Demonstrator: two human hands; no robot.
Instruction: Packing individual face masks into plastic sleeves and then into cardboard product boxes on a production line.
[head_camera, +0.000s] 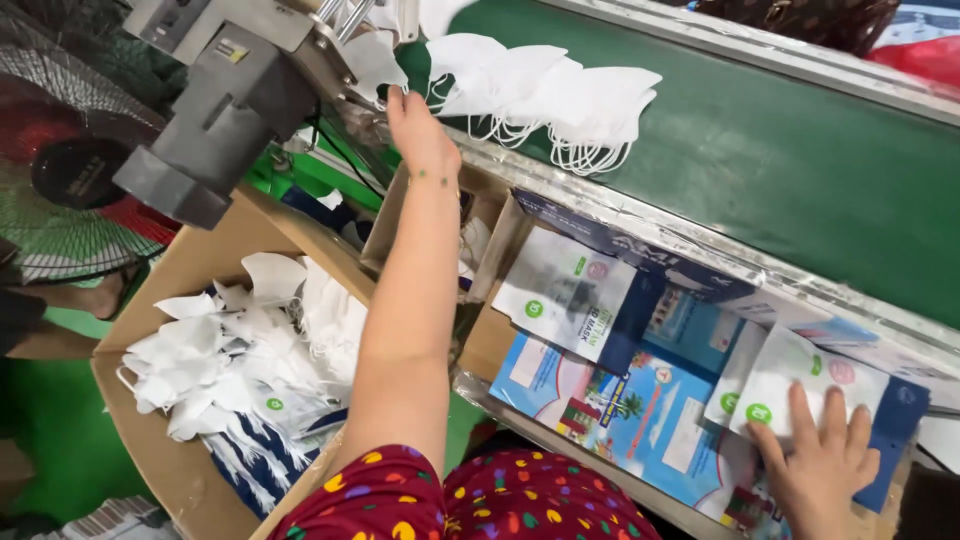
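My left hand (420, 130) reaches up to the edge of the green conveyor belt (800, 150), fingers at a white face mask (375, 62) under the grey machine head (215, 100). A row of overlapping white masks (545, 90) lies on the belt just right of that hand. My right hand (820, 465) rests flat, fingers spread, on a white printed packet (800, 385) that lies on blue printed boxes (620, 410) in front of me.
A cardboard box (200, 265) at the left holds several loose white masks (230, 350). A second small carton (480, 200) stands by the belt's metal rim. A fan with a wire guard (60, 190) is at the far left. Green floor shows below.
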